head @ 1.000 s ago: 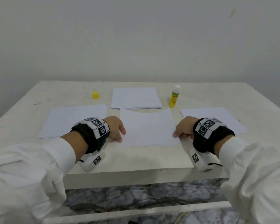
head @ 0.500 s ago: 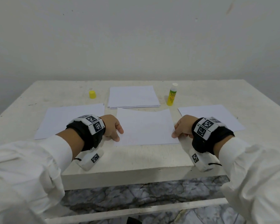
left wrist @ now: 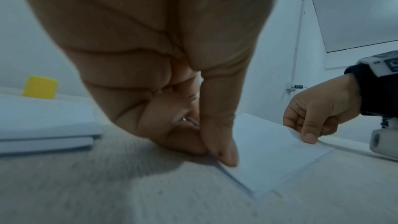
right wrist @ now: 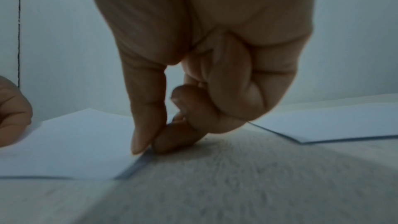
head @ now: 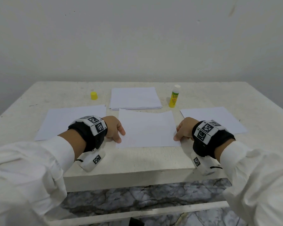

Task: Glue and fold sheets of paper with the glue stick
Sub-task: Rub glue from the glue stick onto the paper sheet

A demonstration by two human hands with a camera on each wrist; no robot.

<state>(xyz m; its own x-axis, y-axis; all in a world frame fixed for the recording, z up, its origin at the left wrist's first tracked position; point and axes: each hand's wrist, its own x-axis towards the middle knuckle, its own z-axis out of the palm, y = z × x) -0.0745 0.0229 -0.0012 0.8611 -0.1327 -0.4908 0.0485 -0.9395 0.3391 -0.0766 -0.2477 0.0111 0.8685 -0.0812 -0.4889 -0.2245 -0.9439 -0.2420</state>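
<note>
Glue stick [head: 174, 97], upper centre-right of the head view: green label lettering reads roughly "Glue Stick"; smaller print illegible.

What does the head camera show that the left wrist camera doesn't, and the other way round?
Only the head view shows the uncapped glue stick, the stack of paper behind the middle sheet, and the single sheet at far right. Only the left wrist view shows the left hand from below, thumb and forefinger pinching the middle sheet's edge. Both show the yellow cap, the middle sheet, and the right hand pinching its opposite edge.
</note>
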